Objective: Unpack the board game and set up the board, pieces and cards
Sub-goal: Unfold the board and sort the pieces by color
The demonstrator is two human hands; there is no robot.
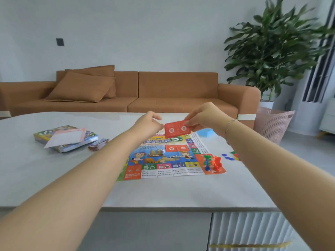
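A red pack of cards is held up in the air over the far side of the board. The right hand pinches its right end. The left hand has curled fingers at its left edge, maybe pinching it too. If the pack tears open fast, cards could spill and knock over the little pieces standing on the board's corner on the worktop.
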